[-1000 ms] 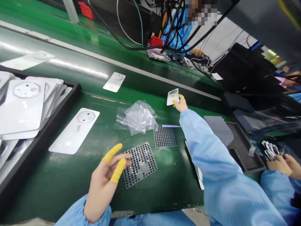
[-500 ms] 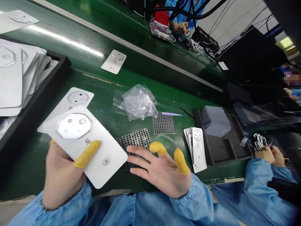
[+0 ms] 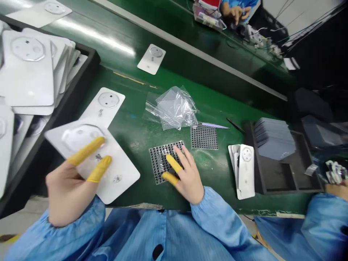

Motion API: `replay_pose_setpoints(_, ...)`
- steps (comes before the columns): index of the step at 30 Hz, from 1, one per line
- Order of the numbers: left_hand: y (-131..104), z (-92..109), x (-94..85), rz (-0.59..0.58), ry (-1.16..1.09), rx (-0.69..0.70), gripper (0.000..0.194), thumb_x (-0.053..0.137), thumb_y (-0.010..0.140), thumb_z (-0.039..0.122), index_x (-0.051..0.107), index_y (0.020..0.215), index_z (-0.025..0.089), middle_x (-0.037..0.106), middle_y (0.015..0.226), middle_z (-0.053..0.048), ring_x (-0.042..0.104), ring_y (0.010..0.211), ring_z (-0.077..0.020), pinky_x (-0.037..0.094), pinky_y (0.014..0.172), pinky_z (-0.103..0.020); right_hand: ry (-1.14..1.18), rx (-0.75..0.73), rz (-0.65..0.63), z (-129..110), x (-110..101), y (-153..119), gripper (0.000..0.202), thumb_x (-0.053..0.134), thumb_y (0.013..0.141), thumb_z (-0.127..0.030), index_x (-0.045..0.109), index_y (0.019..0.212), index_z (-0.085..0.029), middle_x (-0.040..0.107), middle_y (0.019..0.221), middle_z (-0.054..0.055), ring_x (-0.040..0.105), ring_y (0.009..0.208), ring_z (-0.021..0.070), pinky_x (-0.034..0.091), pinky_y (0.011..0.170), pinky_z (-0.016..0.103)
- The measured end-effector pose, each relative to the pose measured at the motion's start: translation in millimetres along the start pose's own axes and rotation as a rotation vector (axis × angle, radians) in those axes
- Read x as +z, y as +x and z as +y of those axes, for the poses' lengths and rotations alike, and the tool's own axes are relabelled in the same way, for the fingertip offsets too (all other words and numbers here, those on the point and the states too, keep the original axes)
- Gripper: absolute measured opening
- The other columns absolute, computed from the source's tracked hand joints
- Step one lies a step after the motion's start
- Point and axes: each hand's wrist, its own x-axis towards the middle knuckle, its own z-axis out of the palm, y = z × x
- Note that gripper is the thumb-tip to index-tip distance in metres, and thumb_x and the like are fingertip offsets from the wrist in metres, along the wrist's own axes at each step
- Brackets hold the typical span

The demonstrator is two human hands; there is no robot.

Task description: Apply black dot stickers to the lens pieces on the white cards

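Observation:
My left hand [image 3: 73, 185], with yellow finger covers on thumb and index finger, holds a white rounded panel [image 3: 119, 170] tilted over the table's front left. Another white panel [image 3: 102, 108] lies partly behind it. My right hand [image 3: 187, 174], also with two yellow finger covers, is over a sheet of small black dots [image 3: 159, 156]; its thumb and index finger are apart, fingertips at the sheet. No held piece shows there. A second dotted sheet [image 3: 203, 137] lies behind, with a pale purple pointed tool [image 3: 214, 125] on its upper edge.
Clear plastic bags [image 3: 176, 108] lie mid-table. White panels [image 3: 29, 79] fill a black tray [image 3: 92, 59] at left. One panel [image 3: 151, 59] lies farther back. Narrow white panels [image 3: 247, 174] lie beside a tray of grey plates [image 3: 274, 139]. A co-worker's hand [image 3: 337, 190] is at far right.
My right hand has moved onto the near dotted sheet, palm turned down. My left index finger now lies across the panel's face. The camera view has shifted.

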Motion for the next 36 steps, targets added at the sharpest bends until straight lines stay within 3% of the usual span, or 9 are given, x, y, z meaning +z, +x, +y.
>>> replay_pose_setpoints(3,-7,4,2.4,-0.093,0.096,-0.073,0.047,0.081,0.065,0.032,0.073,0.108,0.013,0.076,0.101,-0.005,0.069,0.097,-0.0331,0.06,0.08,-0.039,-0.245,-0.139,0.134,28,15,0,0.032,0.063,0.086,-0.017,0.064,0.117,-0.026,0.065,0.124,0.011,0.056,0.124,0.0261,0.045,0.104,0.054)
replay_pose_setpoints(7,-17,3,16.2,-0.418,0.165,-0.032,0.035,0.072,0.071,0.044,0.077,0.087,0.013,0.076,0.076,-0.007,0.072,0.071,-0.0273,0.058,0.051,-0.027,-0.147,-0.203,0.282,25,17,1,0.037,0.06,0.086,-0.008,0.064,0.119,-0.025,0.071,0.112,0.01,0.066,0.108,0.0217,0.056,0.093,0.044)
replay_pose_setpoints(11,-29,3,40.5,-0.625,0.034,-0.053,0.033,0.071,0.072,0.041,0.077,0.087,0.012,0.076,0.077,-0.009,0.072,0.073,-0.0277,0.059,0.057,-0.031,-0.153,-0.268,0.201,5,9,-2,0.05,0.06,0.085,-0.009,0.054,0.131,-0.028,0.065,0.123,0.011,0.061,0.115,0.0251,0.054,0.095,0.051)
replay_pose_setpoints(14,-34,2,50.8,-0.612,-0.048,-0.056,0.026,0.073,0.072,0.037,0.077,0.081,0.013,0.077,0.078,-0.01,0.071,0.072,-0.0256,0.06,0.061,-0.031,-0.107,-0.224,0.089,-7,3,-1,0.049,0.062,0.084,-0.011,0.054,0.13,-0.027,0.062,0.126,0.012,0.058,0.117,0.0254,0.053,0.096,0.05)
replay_pose_setpoints(17,-35,2,51.9,-0.645,-0.073,-0.074,0.023,0.072,0.074,0.035,0.078,0.08,0.014,0.076,0.074,-0.008,0.07,0.065,-0.022,0.058,0.056,-0.028,-0.024,-0.138,0.113,-14,2,4,0.036,0.064,0.084,-0.011,0.061,0.117,-0.026,0.066,0.112,0.009,0.063,0.105,0.021,0.057,0.088,0.041)
replay_pose_setpoints(21,-36,4,51.0,-0.7,-0.061,-0.073,0.022,0.073,0.073,0.037,0.078,0.077,0.015,0.075,0.069,-0.006,0.067,0.059,-0.0205,0.056,0.05,-0.028,-0.076,-0.274,0.1,-15,6,12,0.028,0.059,0.087,-0.011,0.063,0.112,-0.023,0.066,0.102,0.008,0.064,0.094,0.019,0.058,0.078,0.036)
replay_pose_setpoints(26,-35,1,53.3,-0.725,-0.075,-0.171,0.029,0.073,0.071,0.043,0.078,0.075,0.015,0.075,0.067,-0.007,0.069,0.061,-0.023,0.059,0.055,-0.032,-0.24,-0.365,0.01,-6,11,13,0.03,0.044,0.091,-0.009,0.06,0.115,-0.018,0.07,0.101,0.01,0.066,0.093,0.0196,0.056,0.093,0.043)
replay_pose_setpoints(30,-36,-5,57.4,-0.677,0.032,0.007,0.023,0.066,0.079,0.035,0.078,0.083,0.016,0.077,0.077,-0.006,0.07,0.068,-0.0227,0.06,0.07,-0.035,-0.283,-0.455,0.065,6,21,14,0.027,0.049,0.089,-0.011,0.06,0.113,-0.018,0.069,0.102,0.011,0.066,0.096,0.0205,0.058,0.089,0.041)
replay_pose_setpoints(36,-25,-14,51.1,-0.647,0.285,0.182,0.024,0.065,0.079,0.033,0.077,0.091,0.015,0.077,0.09,-0.01,0.072,0.08,-0.027,0.059,0.075,-0.038,0.01,-0.189,0.094,19,30,21,0.01,0.053,0.09,-0.017,0.061,0.097,-0.018,0.064,0.094,0.007,0.063,0.087,0.0152,0.056,0.077,0.03)
